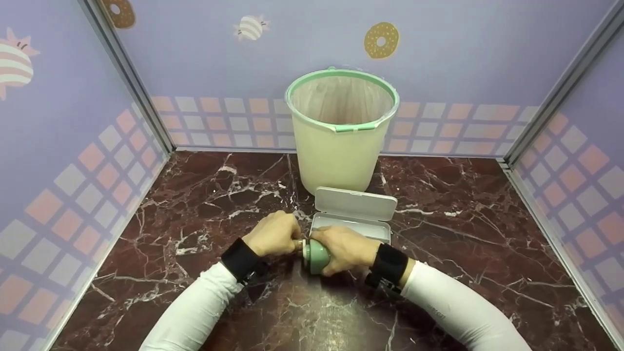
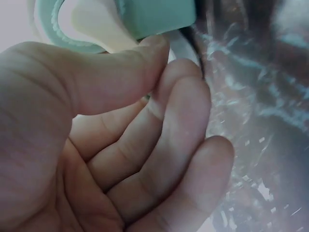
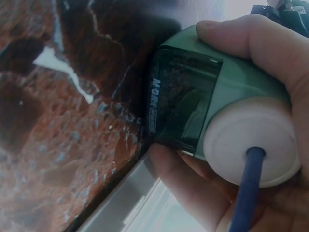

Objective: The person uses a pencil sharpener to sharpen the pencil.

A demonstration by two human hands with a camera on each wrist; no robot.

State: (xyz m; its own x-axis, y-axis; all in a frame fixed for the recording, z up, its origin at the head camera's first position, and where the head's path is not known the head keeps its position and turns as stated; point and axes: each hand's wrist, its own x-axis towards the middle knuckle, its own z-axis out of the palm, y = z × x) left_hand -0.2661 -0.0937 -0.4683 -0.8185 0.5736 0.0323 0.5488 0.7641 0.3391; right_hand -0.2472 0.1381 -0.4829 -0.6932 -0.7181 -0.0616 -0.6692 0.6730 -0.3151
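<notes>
My right hand [image 1: 347,248] grips a green hand-crank pencil sharpener [image 1: 319,257], its thumb and fingers on opposite sides of the body. In the right wrist view, a dark clear window [image 3: 181,99] shows on the sharpener, and a blue pencil [image 3: 247,193] sticks out of the hole in its round cream holder [image 3: 231,137]. On the sharpener's left side, my left hand [image 1: 275,234] pinches the end of the cream crank [image 2: 96,21] between thumb and index finger. The left wrist view shows its other fingers loosely curled. Part of the sharpener is hidden under the right hand.
Just beyond the hands lies a white pencil case [image 1: 353,225] with its lid [image 1: 356,204] raised. Behind it stands a pale green trash bin [image 1: 339,156] with a liner. Patterned panels [image 1: 219,63] border the dark red marbled table [image 1: 219,195] at the back and sides.
</notes>
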